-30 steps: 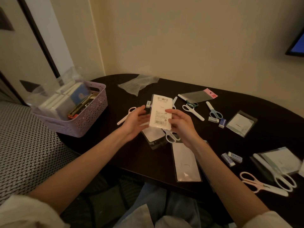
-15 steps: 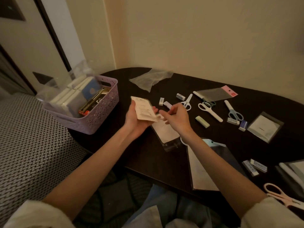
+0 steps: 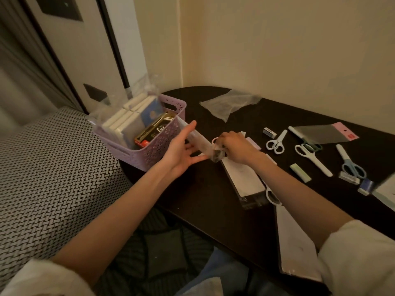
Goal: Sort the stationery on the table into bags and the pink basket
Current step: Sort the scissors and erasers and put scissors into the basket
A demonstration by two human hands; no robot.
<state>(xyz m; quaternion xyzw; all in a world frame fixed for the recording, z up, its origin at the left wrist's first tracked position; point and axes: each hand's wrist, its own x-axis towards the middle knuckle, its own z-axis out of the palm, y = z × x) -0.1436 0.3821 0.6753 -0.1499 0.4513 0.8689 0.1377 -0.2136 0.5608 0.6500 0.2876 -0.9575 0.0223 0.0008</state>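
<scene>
The pink basket (image 3: 149, 159) stands on the left end of the dark table (image 3: 198, 189), packed with bagged white pads and boxes. My left hand (image 3: 179, 152) holds a clear-bagged white packet (image 3: 198, 142) edge-on between thumb and fingers, just right of the basket's near corner. My right hand (image 3: 237, 146) lies beside the packet's lower end. Its fingers are curled at the ring handle of white scissors (image 3: 214, 140), which lie mostly under the hand.
On the table lie an empty clear bag (image 3: 230, 103), a bag with a pink header (image 3: 324, 133), white scissors (image 3: 276, 142), blue scissors (image 3: 350, 165), a green eraser (image 3: 300, 172) and flat bagged packets (image 3: 243, 178). A woven seat (image 3: 53, 178) is at the left.
My left hand took the packet from both hands and carried it left toward the basket, turning it edge-on. My right hand let go and dropped to the scissors on the table.
</scene>
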